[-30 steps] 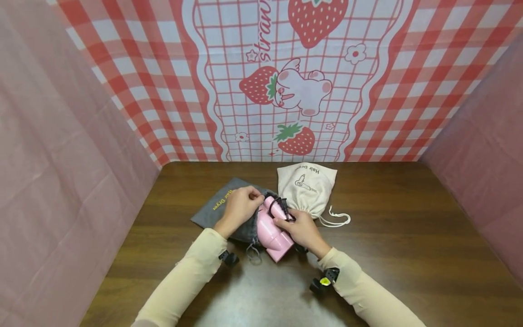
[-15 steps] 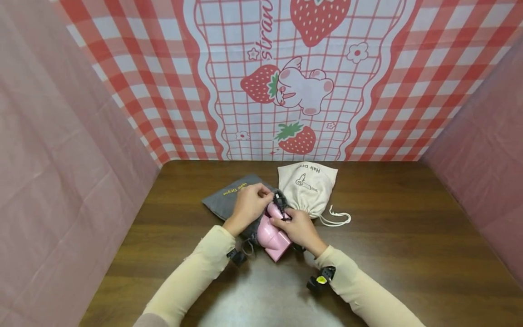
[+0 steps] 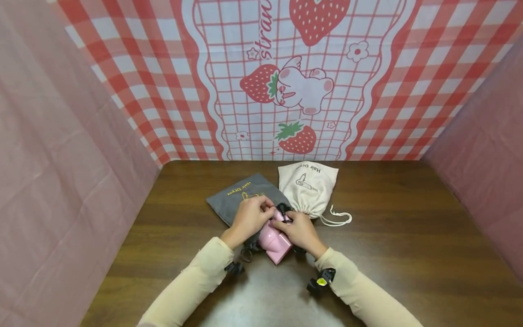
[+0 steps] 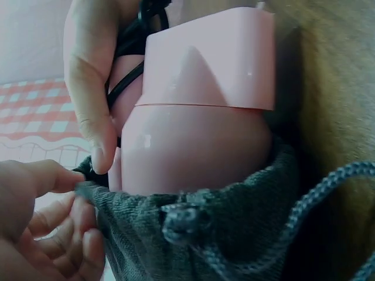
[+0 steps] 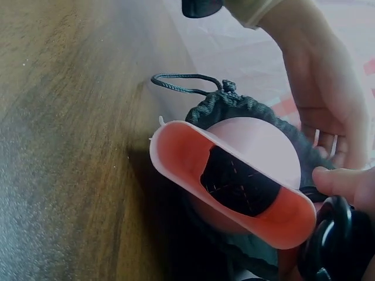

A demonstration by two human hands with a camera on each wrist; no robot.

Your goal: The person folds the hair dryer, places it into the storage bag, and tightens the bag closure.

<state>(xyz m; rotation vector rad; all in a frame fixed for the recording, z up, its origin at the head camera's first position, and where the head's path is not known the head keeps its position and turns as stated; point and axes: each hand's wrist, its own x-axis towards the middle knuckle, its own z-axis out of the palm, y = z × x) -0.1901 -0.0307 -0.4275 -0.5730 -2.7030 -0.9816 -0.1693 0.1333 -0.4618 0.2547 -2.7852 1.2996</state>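
A pink hair dryer point(image 3: 274, 241) lies partly inside a dark grey drawstring bag point(image 3: 229, 203) with yellow "Hair Dryer" print. Its nozzle point(image 4: 208, 64) and part of its round body stick out of the bag's mouth. My left hand point(image 3: 250, 218) pinches the bag's gathered rim point(image 4: 193, 205) beside the dryer. From the other side, my right hand point(image 3: 302, 231) holds the dryer's handle, which has a black cord point(image 5: 337, 237) looped around it. The right wrist view looks into the nozzle's wide opening, where a black grille point(image 5: 240, 181) shows. Most of the handle is hidden by my hands.
Behind my right hand lies a cream drawstring bag point(image 3: 308, 188) with a hair dryer drawing; it bulges and its white cord point(image 3: 337, 218) trails to the right. A checked strawberry cloth point(image 3: 163, 91) hangs at the back of the wooden table point(image 3: 392, 227).
My left hand has drawn the grey bag rightward, and its rim now covers more of the dryer's body and handle. The right hand stays nearly in place, still gripping the dryer.
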